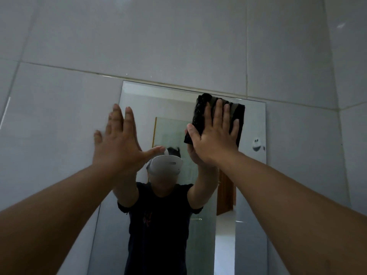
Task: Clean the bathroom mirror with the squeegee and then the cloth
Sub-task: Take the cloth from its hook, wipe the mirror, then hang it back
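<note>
A tall frameless mirror (170, 108) hangs on the grey tiled wall ahead. A folded black cloth (237, 118) lies flat against the glass near the mirror's top right corner. My right hand (215, 135) presses on the cloth with its palm and spread fingers. My left hand (119, 141) is raised flat with fingers apart at the mirror's upper left edge, holding nothing. No squeegee is in view.
Large grey wall tiles (178, 36) surround the mirror. A small white and black mark or sticker (257, 144) sits at the mirror's right edge. The glass reflects a person in a dark shirt, a doorway and a wooden door.
</note>
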